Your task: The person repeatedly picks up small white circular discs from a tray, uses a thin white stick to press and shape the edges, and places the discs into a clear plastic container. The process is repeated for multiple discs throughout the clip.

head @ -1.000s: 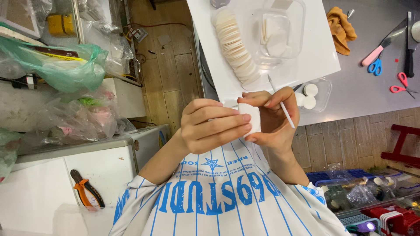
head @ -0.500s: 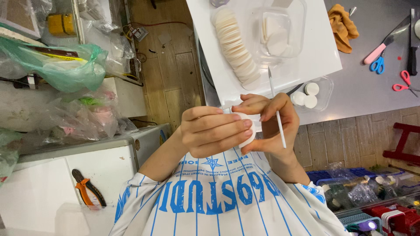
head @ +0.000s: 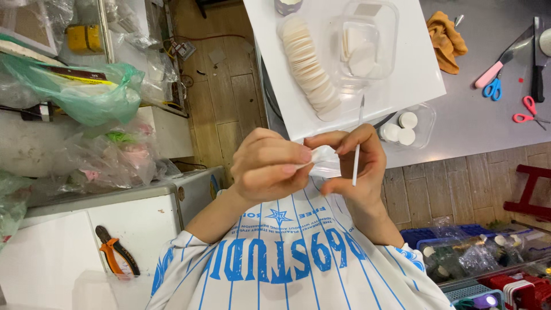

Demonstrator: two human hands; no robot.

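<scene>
Head view: the left hand (head: 270, 166) is curled, its fingertips pinching a small white disc (head: 322, 155) at the centre of the frame; the right hand (head: 359, 163) meets it from 3 o'clock, thumb and forefinger gripping the same disc from the other side, so the piece sits clamped between both hands, just below the near edge of the white board (head: 422, 74); the right hand also holds a thin white-handled craft knife (head: 357, 155), the handle tucked under its fingers and the blade pointing up toward 12 o'clock, over the board's edge.

On the board, at 12 o'clock from the hands, a long overlapping row of white discs (head: 307, 66) runs diagonally; just beside it toward 1 o'clock stands a clear plastic container (head: 390, 34) with a few white pieces inside; a shallower clear tray (head: 427, 117) holding 3 small white caps sits at 2 o'clock, partly under the board.

On the grey table (head: 488, 132), at 2 o'clock and well apart from the hands, lie an orange cloth (head: 447, 40), a pink-handled knife (head: 502, 60), blue scissors (head: 492, 89) and red scissors (head: 528, 112); at 8 o'clock, orange-handled pliers (head: 115, 252) rest on a white cabinet (head: 57, 258); at 10 o'clock a green plastic bag (head: 97, 95) bulges.
</scene>
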